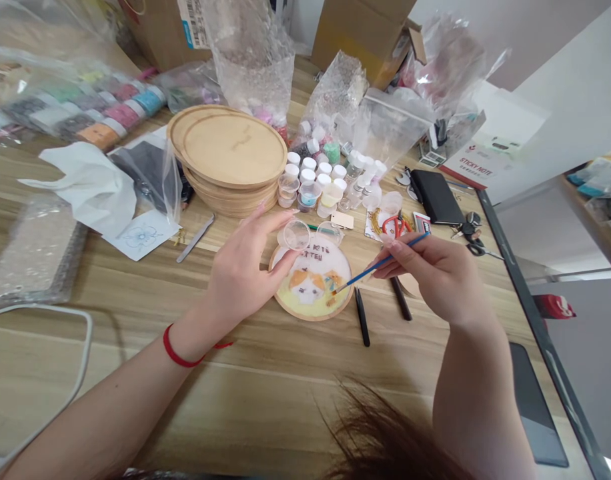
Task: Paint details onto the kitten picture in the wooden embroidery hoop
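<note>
My left hand (245, 260) holds a small clear plastic pot (294, 235) by its sides, just above a round wooden-rimmed picture (313, 283). That picture shows an orange and white cat on yellow, with dark lettering above it. My right hand (430, 277) grips a thin blue-handled paintbrush (380, 265). Its tip sits at the picture's right edge, and I cannot tell whether it touches. A red string circles my left wrist.
Two black tweezers (362, 317) lie beside the picture. Behind it stand several small lidded pots (310, 180) and a stack of round wooden boards (230, 157). Bags of coloured powder (85, 100), a black pouch (436, 197), red-handled scissors (393, 227) and plastic bags crowd the wooden table (265, 400).
</note>
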### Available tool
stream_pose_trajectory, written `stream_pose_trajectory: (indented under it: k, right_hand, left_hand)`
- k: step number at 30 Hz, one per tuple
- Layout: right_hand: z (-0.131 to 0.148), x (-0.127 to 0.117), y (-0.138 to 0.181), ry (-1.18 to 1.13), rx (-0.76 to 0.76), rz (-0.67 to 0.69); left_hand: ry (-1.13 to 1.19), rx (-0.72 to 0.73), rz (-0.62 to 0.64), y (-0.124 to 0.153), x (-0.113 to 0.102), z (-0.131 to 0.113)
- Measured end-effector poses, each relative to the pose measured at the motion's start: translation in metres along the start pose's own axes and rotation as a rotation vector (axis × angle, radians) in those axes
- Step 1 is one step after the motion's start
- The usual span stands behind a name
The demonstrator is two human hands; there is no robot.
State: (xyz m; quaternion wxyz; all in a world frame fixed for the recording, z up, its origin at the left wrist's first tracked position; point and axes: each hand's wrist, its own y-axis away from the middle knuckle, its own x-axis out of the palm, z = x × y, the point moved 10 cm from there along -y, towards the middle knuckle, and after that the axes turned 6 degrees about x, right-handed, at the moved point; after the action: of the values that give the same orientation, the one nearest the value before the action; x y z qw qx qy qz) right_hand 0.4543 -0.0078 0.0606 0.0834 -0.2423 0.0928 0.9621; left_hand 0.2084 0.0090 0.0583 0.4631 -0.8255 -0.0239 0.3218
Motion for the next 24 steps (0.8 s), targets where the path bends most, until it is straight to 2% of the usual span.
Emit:
stream_pose_trajectory:
  k: [5, 11, 16, 24]
  right_hand:
    - [0.002, -0.011, 0.001, -0.039, 0.004, -0.061]
    - [-0.001, -0.006, 0.001, 0.021, 0.016, -0.019]
    - [0.002, -0.015, 0.002, -0.008, 0.002, -0.060]
    - [-0.001, -0.010, 0.001, 0.108, 0.012, -0.020]
  left_hand:
    - [0.012, 0.008, -0.006, 0.000, -0.001, -0.001]
    - [0.029, -0.005, 0.001, 0.000, 0.000, 0.000]
    - [-0.008, -0.008, 0.001, 0.000, 0.001, 0.000]
    - [0.011, 0.024, -0.018, -0.002, -0.001, -0.003]
